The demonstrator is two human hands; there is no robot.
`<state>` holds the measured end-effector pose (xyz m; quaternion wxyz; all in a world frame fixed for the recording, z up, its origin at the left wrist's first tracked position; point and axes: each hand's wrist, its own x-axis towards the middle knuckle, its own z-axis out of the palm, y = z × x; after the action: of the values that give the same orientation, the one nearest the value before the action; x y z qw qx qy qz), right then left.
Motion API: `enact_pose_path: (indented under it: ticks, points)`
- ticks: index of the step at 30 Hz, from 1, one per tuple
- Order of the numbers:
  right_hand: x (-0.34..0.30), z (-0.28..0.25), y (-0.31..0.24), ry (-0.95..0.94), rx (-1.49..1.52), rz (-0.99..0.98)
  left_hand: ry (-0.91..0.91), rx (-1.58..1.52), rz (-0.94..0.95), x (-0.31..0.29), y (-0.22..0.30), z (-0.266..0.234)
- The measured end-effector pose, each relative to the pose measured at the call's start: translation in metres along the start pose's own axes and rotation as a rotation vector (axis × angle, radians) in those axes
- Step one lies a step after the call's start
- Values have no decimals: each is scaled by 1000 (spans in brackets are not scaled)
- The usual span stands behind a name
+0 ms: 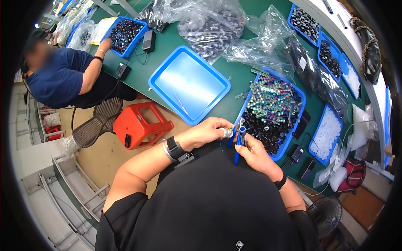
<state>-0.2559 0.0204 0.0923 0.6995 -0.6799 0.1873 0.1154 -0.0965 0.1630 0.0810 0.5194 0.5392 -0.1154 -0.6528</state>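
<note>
Left hand [208, 130] curled, pinching small silver cylindrical part [226, 133]. Right hand [252, 152] gripping blue tool [241, 138] upright, touching part, beside blue tray [300, 109] of components.

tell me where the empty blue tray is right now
In the head view the empty blue tray lies on the green table, ahead-left of the person's hands, left of the blue bin of small parts.

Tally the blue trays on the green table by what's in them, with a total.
Empty blue tray: 1
Dark parts only: 3, one by the co-worker, two far right
White parts: 2
Mixed dark and green-tipped parts, nearest the hands: 1
Total: 7
</note>
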Motion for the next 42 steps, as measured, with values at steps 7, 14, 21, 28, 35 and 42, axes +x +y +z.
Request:
enact_pose_path:
  ticks: [7, 14, 21, 28, 35, 42]
  points:
    - [8, 18, -16, 97, -221, -65, -52, -78, 24, 3, -5, -5]
    - [24, 0, -2, 221, 444, -56, 53, -159, 142, 6, -4, -13]
    - [18, -15, -9, 52, 353, 21, 124, -155, 157, -6, 21, -4]
    - [21, -15, -5, 9, 213, -60, 94, -139, 195, 3, 15, -8]
    - [22, -17, -8, -19, 60, -70, 124, -23, 182, 1, 23, -7]
    - [23, -20, -14, -34, -34, -18, 128, 148, 174, 2, 24, -14]
